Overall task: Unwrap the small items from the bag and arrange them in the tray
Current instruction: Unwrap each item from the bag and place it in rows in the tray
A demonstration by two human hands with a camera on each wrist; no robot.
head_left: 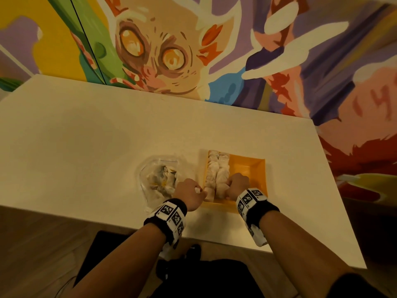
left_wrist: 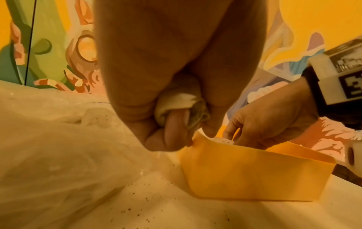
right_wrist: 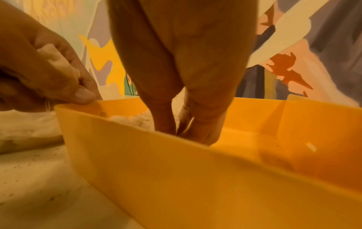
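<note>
Fingers [left_wrist: 176, 122] of left hand [head_left: 190, 195] clutch wrapper [left_wrist: 176, 100] beside tray [left_wrist: 245, 173]

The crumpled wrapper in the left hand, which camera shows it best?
Left wrist view: the crumpled wrapper fills the curled left hand up close. The right wrist view shows only a pale edge; the head view, a small white scrap.

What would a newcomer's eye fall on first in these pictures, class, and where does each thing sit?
First, the bright orange tray near the table's front edge, its left side filled with rows of pale small items. The right hand reaches down into it, while the left hand, at the tray's left rim, grips a crumpled white wrapper. Left of the tray lies the clear plastic bag, and a big cartoon mural covers the wall behind.
</note>
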